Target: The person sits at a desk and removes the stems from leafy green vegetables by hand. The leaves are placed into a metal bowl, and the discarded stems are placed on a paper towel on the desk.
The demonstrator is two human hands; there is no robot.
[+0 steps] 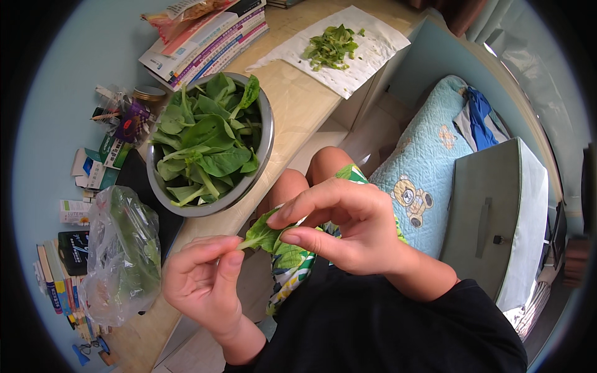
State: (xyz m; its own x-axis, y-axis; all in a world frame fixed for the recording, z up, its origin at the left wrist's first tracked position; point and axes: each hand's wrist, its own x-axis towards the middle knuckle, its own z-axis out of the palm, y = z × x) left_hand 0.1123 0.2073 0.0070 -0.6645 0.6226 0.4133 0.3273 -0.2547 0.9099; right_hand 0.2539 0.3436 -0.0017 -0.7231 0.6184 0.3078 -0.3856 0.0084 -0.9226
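My left hand pinches the pale stem end of a green vegetable leaf between thumb and fingertips. At the leaf's other end, the thumb and fingers of my right hand are closed on the blade, hiding part of it. The leaf is above my lap, just off the table edge. Left of it on the table stands a round metal bowl heaped with leafy greens. Farther back, a white paper sheet carries a small pile of torn leaf scraps.
A clear plastic bag with greens inside sits on the table. Stacked books, a lidded jar and small boxes line the wall. On my right are a quilted cover and a grey storage box.
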